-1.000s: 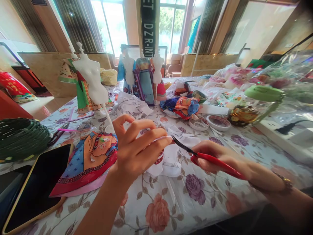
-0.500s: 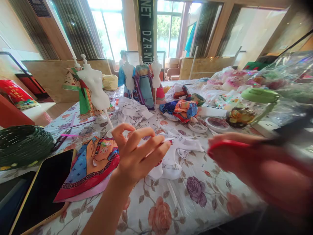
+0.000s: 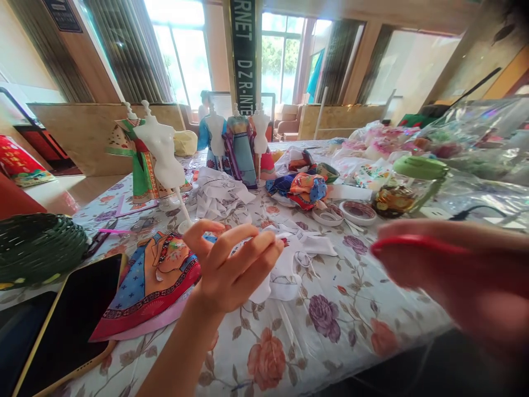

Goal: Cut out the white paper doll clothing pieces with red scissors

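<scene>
My left hand [image 3: 231,264] is raised over the flowered tablecloth [image 3: 330,325], fingers curled and pinching a small white fabric piece [image 3: 275,275] that hangs below the fingertips. My right hand [image 3: 446,270] is close to the camera at the right and badly blurred; it grips red-handled scissors [image 3: 417,242], whose blades I cannot make out. A printed orange, blue and red doll garment [image 3: 152,281] lies flat just left of my left hand. A bare white mannequin torso [image 3: 163,149] on a stand rises behind it.
A phone [image 3: 66,320] lies at the front left beside a dark green woven basket [image 3: 39,242]. Dressed doll mannequins [image 3: 237,143], heaps of fabric scraps [image 3: 303,187], tape rolls [image 3: 357,212] and a green-lidded jar [image 3: 403,187] fill the far table. Plastic bags [image 3: 475,138] crowd the right.
My right hand has pulled the red scissors away from the white fabric, swinging right and toward the camera into blur. My left hand has kept its pinch and hardly moved.
</scene>
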A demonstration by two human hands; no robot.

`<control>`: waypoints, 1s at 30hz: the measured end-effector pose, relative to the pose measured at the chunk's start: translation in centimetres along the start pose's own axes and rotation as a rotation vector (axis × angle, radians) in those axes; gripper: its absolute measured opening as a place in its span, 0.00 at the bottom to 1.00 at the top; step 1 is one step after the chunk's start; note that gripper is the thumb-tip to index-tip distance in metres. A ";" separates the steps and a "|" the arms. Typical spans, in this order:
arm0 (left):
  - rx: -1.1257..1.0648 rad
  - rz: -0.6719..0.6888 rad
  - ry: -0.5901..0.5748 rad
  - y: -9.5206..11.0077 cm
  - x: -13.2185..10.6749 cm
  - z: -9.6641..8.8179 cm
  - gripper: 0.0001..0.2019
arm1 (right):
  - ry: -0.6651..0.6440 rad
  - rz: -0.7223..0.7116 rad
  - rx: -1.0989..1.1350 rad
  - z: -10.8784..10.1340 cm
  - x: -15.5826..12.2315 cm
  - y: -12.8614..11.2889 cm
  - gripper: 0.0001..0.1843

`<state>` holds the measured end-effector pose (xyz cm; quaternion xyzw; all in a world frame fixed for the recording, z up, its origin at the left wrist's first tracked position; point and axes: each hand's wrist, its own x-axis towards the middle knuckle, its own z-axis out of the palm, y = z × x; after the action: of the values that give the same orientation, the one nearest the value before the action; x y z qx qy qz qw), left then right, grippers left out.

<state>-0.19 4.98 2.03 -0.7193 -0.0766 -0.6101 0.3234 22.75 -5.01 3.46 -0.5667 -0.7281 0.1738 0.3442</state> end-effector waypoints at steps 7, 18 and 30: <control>0.021 0.020 0.010 0.2 0.3 -0.7 0.11 | -0.248 -0.078 -0.222 1.7 2.0 -1.3 0.29; 0.090 0.171 -0.109 -0.2 0.5 -1.7 0.09 | 0.056 -0.111 -0.496 2.4 2.0 -0.8 0.24; 0.178 0.195 -0.134 0.2 0.2 -2.2 0.08 | 0.019 -0.102 -0.498 2.2 1.7 -1.0 0.24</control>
<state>-1.89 3.55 2.26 -0.7308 -0.0814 -0.5174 0.4377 20.29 -3.40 3.08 -0.5980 -0.7729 -0.0340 0.2094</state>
